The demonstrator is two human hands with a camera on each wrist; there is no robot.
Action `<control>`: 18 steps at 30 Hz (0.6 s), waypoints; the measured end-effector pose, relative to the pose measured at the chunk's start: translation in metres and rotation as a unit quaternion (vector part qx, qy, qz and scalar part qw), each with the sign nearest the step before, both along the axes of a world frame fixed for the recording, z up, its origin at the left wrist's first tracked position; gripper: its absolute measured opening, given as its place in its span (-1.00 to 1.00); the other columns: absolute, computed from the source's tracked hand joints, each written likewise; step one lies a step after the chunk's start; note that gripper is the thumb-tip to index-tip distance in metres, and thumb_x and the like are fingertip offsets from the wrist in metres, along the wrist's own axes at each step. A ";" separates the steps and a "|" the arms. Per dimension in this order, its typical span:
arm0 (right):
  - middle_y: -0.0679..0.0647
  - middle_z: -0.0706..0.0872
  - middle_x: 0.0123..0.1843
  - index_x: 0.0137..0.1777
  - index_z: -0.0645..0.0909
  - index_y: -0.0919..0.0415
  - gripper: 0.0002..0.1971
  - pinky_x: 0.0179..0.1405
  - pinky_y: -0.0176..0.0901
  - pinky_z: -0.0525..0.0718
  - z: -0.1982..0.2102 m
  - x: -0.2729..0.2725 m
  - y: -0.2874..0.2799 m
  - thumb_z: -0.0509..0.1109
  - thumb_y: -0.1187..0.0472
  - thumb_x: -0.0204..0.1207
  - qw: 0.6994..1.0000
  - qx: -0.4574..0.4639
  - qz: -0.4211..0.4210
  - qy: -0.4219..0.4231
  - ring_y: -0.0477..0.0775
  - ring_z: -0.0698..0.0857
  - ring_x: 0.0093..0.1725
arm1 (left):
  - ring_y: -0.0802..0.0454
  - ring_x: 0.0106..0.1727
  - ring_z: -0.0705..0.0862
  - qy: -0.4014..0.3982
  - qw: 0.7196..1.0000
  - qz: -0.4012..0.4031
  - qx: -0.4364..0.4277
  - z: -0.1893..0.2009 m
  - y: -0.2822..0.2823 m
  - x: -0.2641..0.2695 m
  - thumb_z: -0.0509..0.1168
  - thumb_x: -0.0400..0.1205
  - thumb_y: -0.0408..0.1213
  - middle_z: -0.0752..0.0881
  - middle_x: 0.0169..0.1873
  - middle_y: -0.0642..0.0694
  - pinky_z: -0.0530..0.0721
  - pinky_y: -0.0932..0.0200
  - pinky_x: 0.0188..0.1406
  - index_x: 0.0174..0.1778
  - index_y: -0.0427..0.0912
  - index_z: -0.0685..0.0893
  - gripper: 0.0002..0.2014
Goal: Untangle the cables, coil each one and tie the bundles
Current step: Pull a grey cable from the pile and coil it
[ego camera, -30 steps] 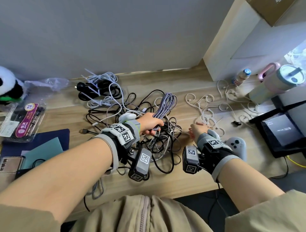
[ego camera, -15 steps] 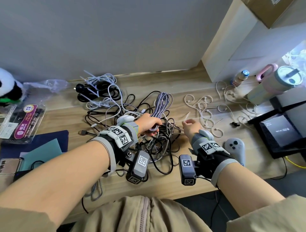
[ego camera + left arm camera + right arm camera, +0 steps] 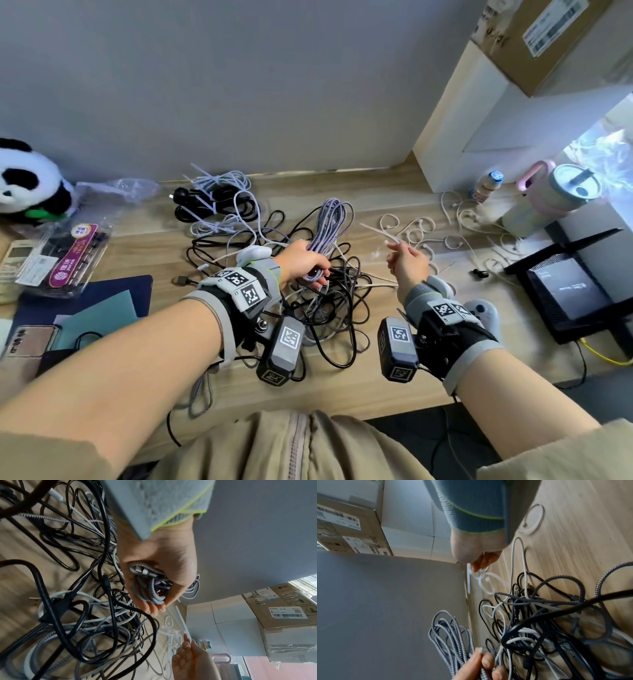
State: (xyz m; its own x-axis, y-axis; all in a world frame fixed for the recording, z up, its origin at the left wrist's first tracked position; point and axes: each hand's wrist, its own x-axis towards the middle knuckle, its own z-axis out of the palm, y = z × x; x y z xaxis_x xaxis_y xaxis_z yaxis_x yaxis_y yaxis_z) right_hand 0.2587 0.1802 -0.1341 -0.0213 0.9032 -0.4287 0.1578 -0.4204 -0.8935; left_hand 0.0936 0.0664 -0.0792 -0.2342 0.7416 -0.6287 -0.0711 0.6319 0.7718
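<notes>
My left hand (image 3: 303, 262) grips the coiled braided cable (image 3: 330, 222) above the tangled cables (image 3: 329, 308); my right hand (image 3: 407, 262), risen since earlier, pinches a white zip tie (image 3: 376, 230). Wooden desk (image 3: 342, 387), grey wall (image 3: 239, 85).

I hold the braided grey-and-white cable (image 3: 330, 222), coiled into a long narrow hank, by its lower end; its loops stand upward and tilt toward the wall, over the pile. A white zip tie (image 3: 378, 232), straight, is pinched at one end and points up-left, clear of the desk. Beneath lies the tangle of black, white and braided cables (image 3: 329, 305) on the wooden desk. Two bundles already tied with white ties (image 3: 215, 202) lie near the wall. Loose looped ties (image 3: 416, 236) are scattered to the right.
</notes>
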 end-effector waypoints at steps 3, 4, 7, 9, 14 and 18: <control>0.05 0.51 -0.49 -0.23 0.66 0.21 -0.65 -0.67 -0.41 0.33 0.003 -0.001 -0.004 0.12 0.25 0.73 0.998 -0.034 0.014 0.051 -0.20 0.38 -0.69 | 0.05 -0.52 0.67 -0.013 0.999 0.025 0.028 0.006 -0.002 0.001 0.28 0.59 -0.54 0.69 -0.33 -0.24 0.75 0.18 -0.51 -0.15 -0.32 0.50 -0.91; 0.03 0.50 -0.51 -0.23 0.66 0.22 -0.65 -0.67 -0.41 0.32 0.006 -0.002 -0.005 0.13 0.24 0.73 0.997 -0.045 0.015 0.068 -0.21 0.37 -0.70 | 0.05 -0.51 0.66 -0.013 0.999 0.034 0.039 0.009 -0.002 0.001 0.29 0.59 -0.53 0.71 -0.30 -0.22 0.75 0.18 -0.50 -0.12 -0.30 0.49 -0.89; -0.04 0.50 -0.61 -0.23 0.65 0.25 -0.65 -0.67 -0.40 0.30 0.014 -0.009 -0.010 0.14 0.25 0.73 0.991 -0.065 0.026 0.113 -0.20 0.35 -0.69 | 0.07 -0.48 0.65 0.010 0.997 0.034 0.068 0.014 0.002 0.006 0.33 0.59 -0.50 0.68 -0.25 -0.15 0.72 0.25 -0.52 -0.04 -0.29 0.51 -0.87; -0.06 0.50 -0.60 -0.21 0.66 0.27 -0.67 -0.65 -0.41 0.32 0.020 -0.015 -0.015 0.14 0.26 0.73 0.987 -0.070 0.040 0.137 -0.19 0.36 -0.67 | 0.08 -0.46 0.65 0.030 0.996 0.028 0.081 0.017 0.007 0.011 0.35 0.57 -0.50 0.64 -0.26 -0.14 0.70 0.25 -0.50 0.06 -0.34 0.53 -0.81; -0.07 0.52 -0.56 -0.19 0.63 0.27 -0.70 -0.51 -0.38 0.36 0.032 -0.027 -0.025 0.15 0.25 0.72 0.975 -0.091 0.074 0.186 -0.16 0.40 -0.58 | 0.08 -0.48 0.64 0.054 0.995 -0.010 0.088 0.016 0.016 0.021 0.38 0.54 -0.50 0.62 -0.29 -0.10 0.70 0.25 -0.51 -0.19 -0.22 0.49 -0.81; -0.05 0.55 -0.57 -0.24 0.56 0.26 -0.70 -0.56 -0.40 0.37 0.033 -0.031 -0.024 0.14 0.25 0.72 0.972 -0.107 0.070 0.198 -0.15 0.42 -0.60 | 0.05 -0.43 0.68 0.042 0.995 0.002 0.087 0.012 0.013 0.018 0.40 0.53 -0.49 0.63 -0.31 -0.16 0.73 0.25 -0.47 -0.15 -0.26 0.49 -0.81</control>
